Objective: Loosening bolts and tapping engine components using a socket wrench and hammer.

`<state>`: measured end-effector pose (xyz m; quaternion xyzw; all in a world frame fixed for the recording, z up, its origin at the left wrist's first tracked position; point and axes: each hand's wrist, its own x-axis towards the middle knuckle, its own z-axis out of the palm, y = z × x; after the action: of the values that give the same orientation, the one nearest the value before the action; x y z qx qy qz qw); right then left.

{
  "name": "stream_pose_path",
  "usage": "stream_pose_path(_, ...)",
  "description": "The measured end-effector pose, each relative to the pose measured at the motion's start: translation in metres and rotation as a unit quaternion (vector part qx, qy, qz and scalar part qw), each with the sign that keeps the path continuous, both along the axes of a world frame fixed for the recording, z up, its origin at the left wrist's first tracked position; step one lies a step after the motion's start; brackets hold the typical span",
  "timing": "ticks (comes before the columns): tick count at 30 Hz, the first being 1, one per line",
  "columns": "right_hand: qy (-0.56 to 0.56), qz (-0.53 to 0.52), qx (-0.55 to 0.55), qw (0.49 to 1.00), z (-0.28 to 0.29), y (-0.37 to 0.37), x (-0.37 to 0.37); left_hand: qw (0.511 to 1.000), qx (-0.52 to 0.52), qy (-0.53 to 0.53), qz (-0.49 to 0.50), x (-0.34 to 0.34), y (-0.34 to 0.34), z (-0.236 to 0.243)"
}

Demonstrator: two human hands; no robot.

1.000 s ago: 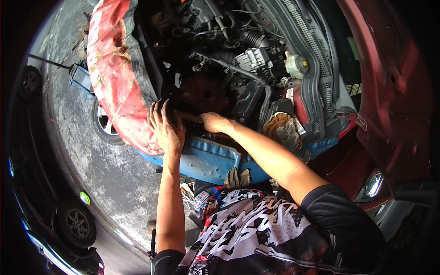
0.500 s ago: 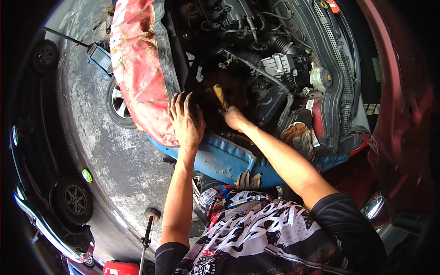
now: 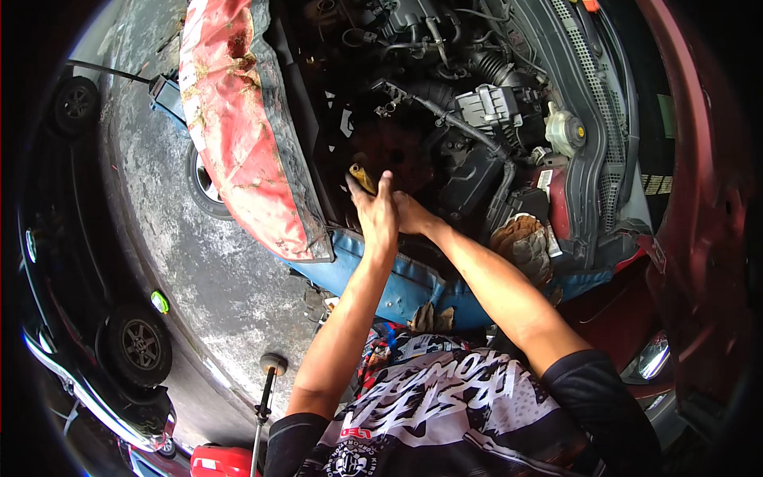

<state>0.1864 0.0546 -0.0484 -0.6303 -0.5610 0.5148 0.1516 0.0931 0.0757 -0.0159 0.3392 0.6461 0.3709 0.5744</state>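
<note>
One yellow handle point(image 3: 362, 177) — left hand point(image 3: 378, 216) spread, blocking right hand point(image 3: 415, 217) (grip unclear) — hose point(image 3: 456, 122) nearby.

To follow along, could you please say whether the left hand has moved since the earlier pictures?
Yes, the left hand has moved rightward, away from the red cover.

Yellow tubular piece point(image 3: 362, 176): lower part hidden by left hand point(image 3: 377, 211), kind unclear to me. Right hand point(image 3: 414, 215): fingers out of sight. Silver-spoked wheel point(image 3: 206, 188): partly behind red cover point(image 3: 238, 151).
</note>
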Motion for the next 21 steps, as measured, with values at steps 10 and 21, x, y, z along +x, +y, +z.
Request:
stream_pose_path(10, 0.327, -0.405, -0.111, 0.847, -0.033, -0.017, -0.001, 0.897, 0.032, 0.245, -0.366, 0.053, 0.052, -0.043)
stream_pose_path(21, -0.035, 0.18, -0.087, 0.979, -0.026, 0.015, 0.023, 0.924, -0.238, -0.274, 0.123, -0.005, 0.018, -0.028)
